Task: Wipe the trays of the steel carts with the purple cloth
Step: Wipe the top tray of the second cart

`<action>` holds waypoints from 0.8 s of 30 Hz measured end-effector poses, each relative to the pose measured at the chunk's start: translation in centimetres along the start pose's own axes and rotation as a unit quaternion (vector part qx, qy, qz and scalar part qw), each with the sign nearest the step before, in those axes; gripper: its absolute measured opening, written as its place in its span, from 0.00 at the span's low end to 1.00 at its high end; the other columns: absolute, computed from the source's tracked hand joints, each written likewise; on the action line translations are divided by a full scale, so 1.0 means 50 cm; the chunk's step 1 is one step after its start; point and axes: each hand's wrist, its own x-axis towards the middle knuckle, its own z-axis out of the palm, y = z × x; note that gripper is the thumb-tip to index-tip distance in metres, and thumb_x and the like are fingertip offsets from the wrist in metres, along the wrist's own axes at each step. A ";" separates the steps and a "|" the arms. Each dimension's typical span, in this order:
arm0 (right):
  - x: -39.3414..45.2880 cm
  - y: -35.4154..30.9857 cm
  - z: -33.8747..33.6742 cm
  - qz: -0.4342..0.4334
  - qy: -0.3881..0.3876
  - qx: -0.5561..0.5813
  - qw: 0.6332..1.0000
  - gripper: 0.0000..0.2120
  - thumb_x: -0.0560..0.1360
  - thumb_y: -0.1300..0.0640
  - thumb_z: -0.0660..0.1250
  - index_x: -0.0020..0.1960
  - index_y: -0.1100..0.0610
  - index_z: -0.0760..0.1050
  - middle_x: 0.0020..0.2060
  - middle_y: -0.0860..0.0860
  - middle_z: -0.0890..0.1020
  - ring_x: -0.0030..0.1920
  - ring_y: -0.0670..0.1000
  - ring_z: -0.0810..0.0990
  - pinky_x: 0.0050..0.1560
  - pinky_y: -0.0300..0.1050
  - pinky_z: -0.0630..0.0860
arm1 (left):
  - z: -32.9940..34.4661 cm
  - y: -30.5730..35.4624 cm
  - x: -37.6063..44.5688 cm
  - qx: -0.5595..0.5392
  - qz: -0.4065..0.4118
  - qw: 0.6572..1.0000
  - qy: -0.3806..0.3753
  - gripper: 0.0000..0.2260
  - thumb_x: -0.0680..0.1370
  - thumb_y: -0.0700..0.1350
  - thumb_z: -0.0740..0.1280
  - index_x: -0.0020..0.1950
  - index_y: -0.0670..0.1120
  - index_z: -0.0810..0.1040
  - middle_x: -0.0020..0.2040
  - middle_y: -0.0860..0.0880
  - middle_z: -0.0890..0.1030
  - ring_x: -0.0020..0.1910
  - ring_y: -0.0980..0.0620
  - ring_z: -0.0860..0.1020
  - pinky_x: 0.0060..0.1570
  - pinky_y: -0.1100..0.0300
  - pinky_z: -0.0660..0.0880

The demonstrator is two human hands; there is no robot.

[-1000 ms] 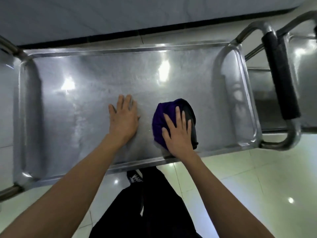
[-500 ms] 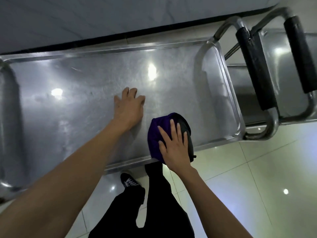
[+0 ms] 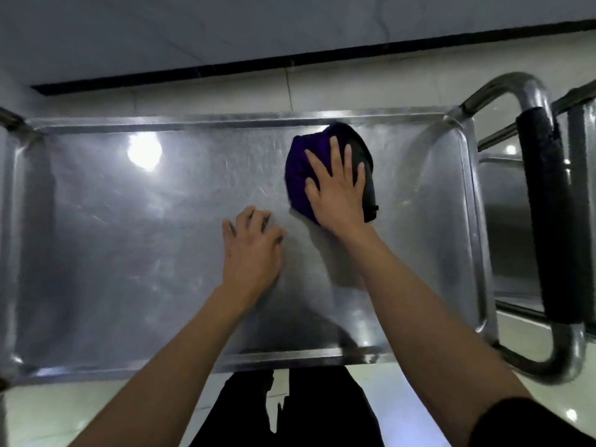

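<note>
A steel cart's top tray (image 3: 129, 253) fills the view below me. The purple cloth (image 3: 298, 175), bunched with a black part on its right side, lies on the tray near the far rim, right of centre. My right hand (image 3: 335, 188) presses flat on the cloth with straight, spread fingers. My left hand (image 3: 251, 250) rests on the bare tray just left of and nearer than the cloth, its fingers bent with the tips on the steel, holding nothing.
The cart's steel handle with a black grip (image 3: 554, 221) stands at the right end. A second steel cart (image 3: 580, 140) is just beyond it at the right edge. A wall with a dark baseboard (image 3: 290, 59) runs behind the tray. Tiled floor and my dark trousers (image 3: 290, 411) lie below.
My right hand has pushed the cloth from the near rim across to the far rim of the tray. My left hand has stayed on the tray, its fingers now more bent.
</note>
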 end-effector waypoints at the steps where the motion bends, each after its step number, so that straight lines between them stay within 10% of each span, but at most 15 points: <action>1: 0.032 -0.005 -0.008 -0.005 0.004 -0.005 1.000 0.27 0.83 0.44 0.50 0.81 0.42 0.52 0.82 0.52 0.42 0.81 0.59 0.40 0.78 0.65 0.41 | 0.001 0.001 0.002 0.001 -0.006 1.000 -0.001 0.09 0.78 0.47 0.67 0.55 0.48 0.84 0.66 0.44 0.75 0.71 0.39 0.66 0.66 0.32 0.63; 14: -0.084 0.043 0.003 0.004 0.003 0.007 1.000 0.27 0.83 0.44 0.49 0.81 0.43 0.50 0.82 0.53 0.40 0.81 0.58 0.40 0.78 0.63 0.42 | 0.054 0.012 -0.049 0.034 -0.014 0.999 -0.039 0.27 0.82 0.61 0.57 0.78 0.50 0.66 0.83 0.45 0.50 0.81 0.43 0.42 0.74 0.30 0.49; 24: -0.530 0.120 0.095 0.066 -0.012 -0.007 0.998 0.27 0.83 0.42 0.44 0.81 0.40 0.46 0.81 0.52 0.39 0.81 0.57 0.40 0.79 0.63 0.47 | 0.048 0.095 -0.055 0.079 0.067 0.993 -0.053 0.28 0.77 0.38 0.65 0.76 0.48 0.62 0.81 0.42 0.53 0.80 0.39 0.48 0.73 0.34 0.56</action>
